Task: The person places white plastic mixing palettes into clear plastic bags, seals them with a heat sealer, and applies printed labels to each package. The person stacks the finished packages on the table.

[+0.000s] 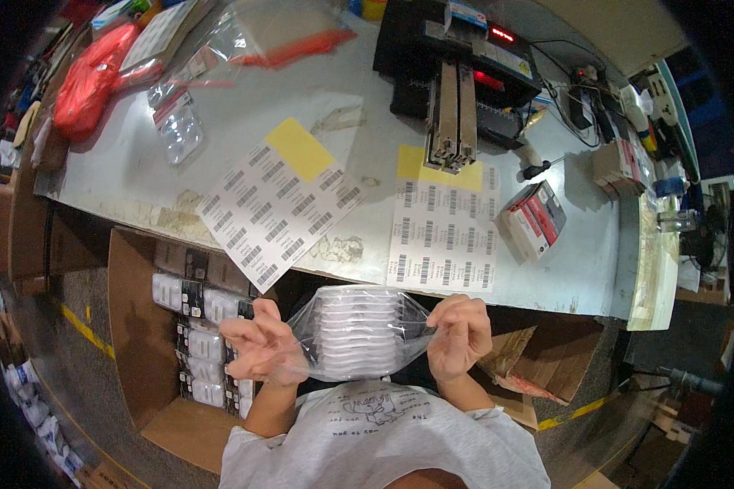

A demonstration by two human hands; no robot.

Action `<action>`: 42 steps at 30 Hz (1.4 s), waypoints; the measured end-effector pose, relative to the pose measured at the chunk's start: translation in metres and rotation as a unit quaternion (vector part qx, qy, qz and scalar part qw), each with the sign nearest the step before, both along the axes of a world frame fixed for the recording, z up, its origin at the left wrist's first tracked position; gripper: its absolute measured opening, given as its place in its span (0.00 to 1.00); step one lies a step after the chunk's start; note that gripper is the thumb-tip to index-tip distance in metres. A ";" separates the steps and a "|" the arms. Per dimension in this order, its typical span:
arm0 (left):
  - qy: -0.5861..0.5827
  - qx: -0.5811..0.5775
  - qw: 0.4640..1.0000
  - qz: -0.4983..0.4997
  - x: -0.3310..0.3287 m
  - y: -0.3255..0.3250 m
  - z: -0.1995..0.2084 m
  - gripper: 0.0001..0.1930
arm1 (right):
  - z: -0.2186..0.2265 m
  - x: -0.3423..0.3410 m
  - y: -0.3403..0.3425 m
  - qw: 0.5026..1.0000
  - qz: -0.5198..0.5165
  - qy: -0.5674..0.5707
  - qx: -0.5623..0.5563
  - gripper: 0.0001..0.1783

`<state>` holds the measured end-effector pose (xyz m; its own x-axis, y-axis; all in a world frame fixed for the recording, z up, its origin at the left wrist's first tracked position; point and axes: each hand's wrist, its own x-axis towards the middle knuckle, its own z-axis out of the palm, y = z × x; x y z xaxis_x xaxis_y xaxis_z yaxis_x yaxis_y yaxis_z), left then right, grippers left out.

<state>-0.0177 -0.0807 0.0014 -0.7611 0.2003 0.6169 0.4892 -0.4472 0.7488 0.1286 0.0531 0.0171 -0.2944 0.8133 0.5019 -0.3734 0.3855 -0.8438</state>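
Observation:
A clear plastic bag is stretched sideways between my two hands in front of my body, just off the table's near edge. Inside it is a neat stack of thin white pieces, whose exact kind I cannot make out. My left hand pinches the bag's left side with bent fingers. On the opposite side, my right hand grips a pulled-out corner of the film between thumb and fingers.
A black machine with a red display stands at the back. Barcode label sheets lie on the table, beside small red-and-white boxes. Packaged white items fill a carton at lower left. Red plastic lies far left.

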 end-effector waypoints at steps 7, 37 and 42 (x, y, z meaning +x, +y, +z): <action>-0.220 -0.045 0.974 0.016 0.006 0.002 0.008 0.11 | -0.005 0.002 -0.011 0.960 0.027 -0.031 -0.276 0.08; 0.399 -0.538 0.742 -0.039 -0.005 0.030 0.079 0.44 | -0.041 -0.002 -0.047 0.864 0.372 -0.311 -0.139 0.16; 0.538 -0.571 0.605 -0.133 -0.070 0.141 0.078 0.30 | -0.024 -0.075 -0.042 0.874 0.356 -0.055 -0.327 0.16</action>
